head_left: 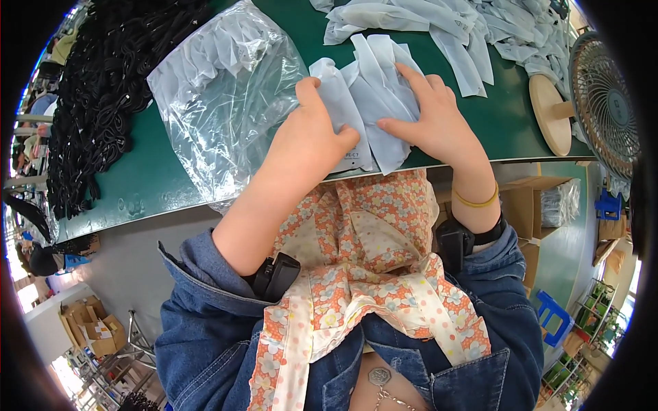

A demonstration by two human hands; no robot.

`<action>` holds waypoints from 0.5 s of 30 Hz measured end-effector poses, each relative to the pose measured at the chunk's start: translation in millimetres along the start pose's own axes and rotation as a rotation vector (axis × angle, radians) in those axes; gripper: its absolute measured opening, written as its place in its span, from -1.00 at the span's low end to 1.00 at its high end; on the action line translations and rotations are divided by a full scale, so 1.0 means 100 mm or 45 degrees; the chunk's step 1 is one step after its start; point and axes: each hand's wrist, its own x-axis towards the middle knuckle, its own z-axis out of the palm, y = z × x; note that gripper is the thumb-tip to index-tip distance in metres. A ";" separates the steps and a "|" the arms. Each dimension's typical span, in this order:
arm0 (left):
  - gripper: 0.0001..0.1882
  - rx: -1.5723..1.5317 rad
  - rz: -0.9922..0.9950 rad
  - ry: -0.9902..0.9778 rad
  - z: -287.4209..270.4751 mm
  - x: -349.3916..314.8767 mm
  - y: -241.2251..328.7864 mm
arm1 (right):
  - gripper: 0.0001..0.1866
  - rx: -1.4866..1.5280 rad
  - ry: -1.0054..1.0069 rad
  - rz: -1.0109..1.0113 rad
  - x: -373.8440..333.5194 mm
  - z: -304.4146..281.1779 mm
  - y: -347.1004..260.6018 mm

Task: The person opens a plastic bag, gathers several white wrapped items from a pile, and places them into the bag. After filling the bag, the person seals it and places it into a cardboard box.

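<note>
In front of me, near the table edge, lies a small bunch of frosted plastic pouches (380, 82), roughly side by side; their contents are hidden. My left hand (312, 130) grips the bunch at its left side, thumb on the nearest pouch and index finger bent at its far end. From the right, my right hand (435, 116) holds the same bunch, thumb across the top and fingers curled along its far right edge. Beside my left hand lies a large clear plastic bag (233, 116), with a row of similar pouches (212, 51) inside its far end.
Coiled black cables (103, 89) are heaped at the left of the green table (147, 175). More frosted pouches (473, 34) lie loose at the far right. A fan (606, 103) with a round wooden base (548, 116) lies at the right edge. Below stands an open cardboard box (521, 209).
</note>
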 end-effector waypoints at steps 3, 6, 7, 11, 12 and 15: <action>-0.20 0.070 -0.008 0.049 0.04 -0.01 -0.01 | -0.14 -0.002 -0.033 0.034 0.00 -0.01 -0.04; -0.22 0.116 0.023 0.020 0.00 0.06 0.00 | -0.14 -0.009 -0.017 0.041 0.01 0.01 -0.04; -0.22 0.115 0.022 0.025 0.00 0.06 -0.03 | -0.14 -0.016 0.015 0.034 0.00 0.03 -0.03; -0.17 -0.193 0.032 -0.116 0.08 0.07 -0.17 | -0.14 -0.015 0.040 0.043 -0.01 0.02 -0.04; -0.17 -0.318 -0.008 -0.093 0.10 0.06 -0.15 | -0.14 -0.012 0.034 0.055 -0.01 0.02 -0.04; -0.17 -0.571 -0.091 -0.050 0.18 0.04 -0.12 | -0.15 -0.016 0.044 0.069 0.03 0.01 -0.06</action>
